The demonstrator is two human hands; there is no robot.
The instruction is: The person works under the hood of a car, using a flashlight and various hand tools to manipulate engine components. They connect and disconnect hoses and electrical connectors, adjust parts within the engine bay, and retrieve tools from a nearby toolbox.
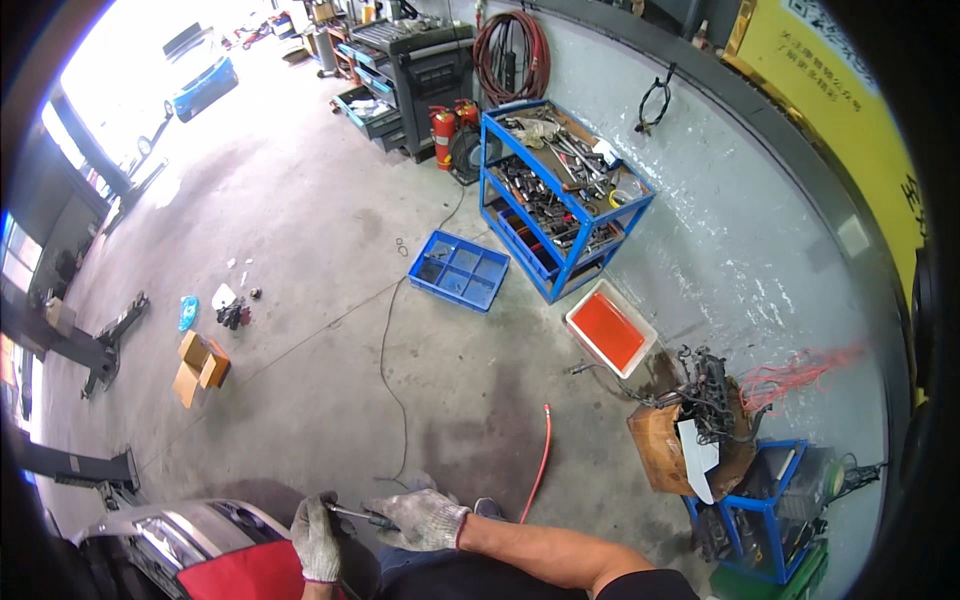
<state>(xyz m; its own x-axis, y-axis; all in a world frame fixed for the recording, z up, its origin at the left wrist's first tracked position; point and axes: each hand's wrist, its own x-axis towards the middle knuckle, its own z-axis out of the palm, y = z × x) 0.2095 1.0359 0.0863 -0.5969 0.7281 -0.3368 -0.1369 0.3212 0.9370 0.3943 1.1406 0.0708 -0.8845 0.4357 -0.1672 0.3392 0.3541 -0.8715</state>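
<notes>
Both my hands wear pale knit work gloves. My right hand (pixel 425 520) is closed round the dark handle of a slim metal-shafted hand tool (pixel 350 513); its exact kind is hard to make out. The shaft points left to my left hand (pixel 317 540), whose fingers are curled at the shaft's far end. Whatever small dark part lies in those left fingers is mostly hidden. Just left of my hands is a vehicle's silver and dark bodywork (pixel 165 530), with a red cover (pixel 243 574) over part of it.
A red hose (pixel 547 450) and black cable (pixel 386 350) lie on the floor. Ahead stand a blue divided tray (pixel 460 270), tool-filled blue cart (pixel 570 215) and white tub of red liquid (pixel 608 328). At right is a cardboard box (pixel 655 450) with wiring; at left, an open carton (pixel 200 368).
</notes>
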